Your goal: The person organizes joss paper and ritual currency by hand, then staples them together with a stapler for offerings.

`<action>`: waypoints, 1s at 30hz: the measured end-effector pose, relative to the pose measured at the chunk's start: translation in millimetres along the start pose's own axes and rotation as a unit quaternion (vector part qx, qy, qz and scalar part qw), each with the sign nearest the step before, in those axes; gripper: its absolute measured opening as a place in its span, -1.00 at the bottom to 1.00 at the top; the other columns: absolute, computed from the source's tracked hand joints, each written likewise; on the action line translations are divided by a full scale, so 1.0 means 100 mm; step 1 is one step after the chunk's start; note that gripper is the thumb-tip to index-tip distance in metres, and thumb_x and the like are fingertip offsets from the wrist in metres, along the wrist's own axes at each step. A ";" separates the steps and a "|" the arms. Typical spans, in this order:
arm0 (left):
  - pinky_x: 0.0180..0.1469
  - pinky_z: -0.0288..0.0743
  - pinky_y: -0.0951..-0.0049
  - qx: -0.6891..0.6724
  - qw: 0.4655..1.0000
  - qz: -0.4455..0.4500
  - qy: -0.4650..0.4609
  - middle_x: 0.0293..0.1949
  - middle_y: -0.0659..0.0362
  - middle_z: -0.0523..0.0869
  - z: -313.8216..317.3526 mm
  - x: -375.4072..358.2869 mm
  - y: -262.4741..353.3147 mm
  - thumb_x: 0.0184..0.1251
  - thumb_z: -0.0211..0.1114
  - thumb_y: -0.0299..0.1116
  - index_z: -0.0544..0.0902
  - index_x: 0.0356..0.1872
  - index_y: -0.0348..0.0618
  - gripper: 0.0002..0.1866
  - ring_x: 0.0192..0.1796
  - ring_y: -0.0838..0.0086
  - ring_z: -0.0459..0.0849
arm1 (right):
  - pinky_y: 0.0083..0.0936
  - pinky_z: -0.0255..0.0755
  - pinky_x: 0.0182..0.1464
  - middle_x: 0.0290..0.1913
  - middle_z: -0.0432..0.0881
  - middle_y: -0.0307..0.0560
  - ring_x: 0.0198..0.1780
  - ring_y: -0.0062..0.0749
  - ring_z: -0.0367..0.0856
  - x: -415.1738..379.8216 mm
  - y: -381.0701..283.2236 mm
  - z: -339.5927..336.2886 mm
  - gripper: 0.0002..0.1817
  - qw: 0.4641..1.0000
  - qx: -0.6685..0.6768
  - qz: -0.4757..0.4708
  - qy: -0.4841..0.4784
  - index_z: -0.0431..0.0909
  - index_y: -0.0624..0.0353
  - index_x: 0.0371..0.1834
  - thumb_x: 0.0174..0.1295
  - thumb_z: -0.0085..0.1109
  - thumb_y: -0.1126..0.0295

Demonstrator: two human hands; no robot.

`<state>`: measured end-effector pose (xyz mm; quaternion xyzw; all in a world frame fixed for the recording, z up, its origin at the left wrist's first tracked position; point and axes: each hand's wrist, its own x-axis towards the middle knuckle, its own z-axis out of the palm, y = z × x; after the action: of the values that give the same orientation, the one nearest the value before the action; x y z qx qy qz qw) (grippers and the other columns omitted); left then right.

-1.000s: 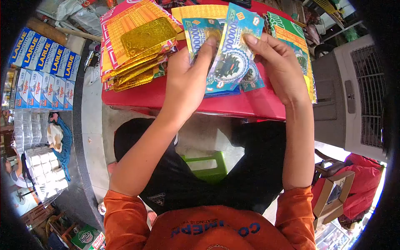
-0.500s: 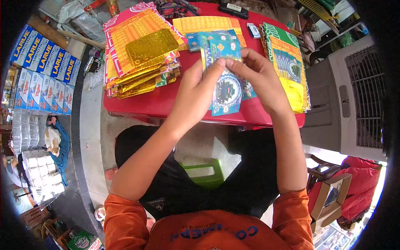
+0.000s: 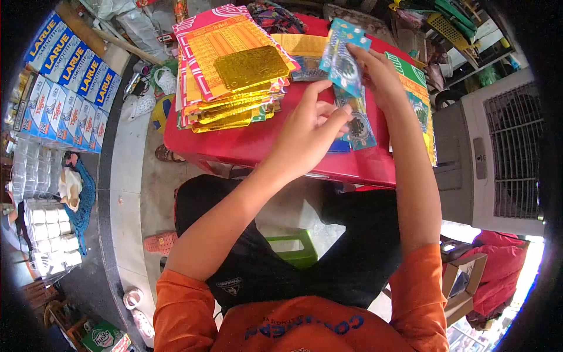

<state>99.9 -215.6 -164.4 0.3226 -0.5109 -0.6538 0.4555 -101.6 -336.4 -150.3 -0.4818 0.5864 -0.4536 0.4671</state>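
Note:
My right hand point(image 3: 381, 79) grips a fan of blue-green printed paper notes point(image 3: 345, 58), raised and tilted over the red table point(image 3: 252, 149). My left hand point(image 3: 311, 129) is near them, empty, its index finger and thumb apart and the other fingers loosely curled. Beneath the hands lie more blue-green notes point(image 3: 362, 129), with the left thumb overlapping their edge in this view. Left of my hands stands a thick stack of pink and orange printed papers point(image 3: 202, 53), topped by a shiny gold sheet point(image 3: 251, 67). An orange paper sheet point(image 3: 299, 44) lies behind the notes.
At the table's right side a second paper pile point(image 3: 419, 97) is partly hidden by my right forearm. A grey air cooler point(image 3: 504, 141) stands to the right. Beer cartons point(image 3: 70, 70) are stacked at far left. A green stool point(image 3: 293, 249) shows between my legs.
My hands have parted: the right lifted notes up and away, while the left let go and opened. The view has shifted, so the table and stacks appear further right.

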 end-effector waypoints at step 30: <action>-0.25 0.43 0.53 0.020 0.999 0.027 0.013 -0.41 0.23 0.67 -0.05 -0.01 0.17 0.54 0.16 -0.31 0.63 -0.15 -0.25 -0.80 -0.31 0.63 0.62 | -0.30 0.47 0.11 -0.07 0.69 0.06 0.00 -0.15 0.65 -0.67 -0.43 0.45 -0.60 0.886 -0.268 -0.374 -0.050 0.68 0.22 0.05 0.29 0.33 0.17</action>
<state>109.1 -217.3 -149.6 0.3262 -0.5266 -0.6263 0.4733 -44.5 -279.2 -107.7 -0.7941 0.4381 -0.3957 0.1444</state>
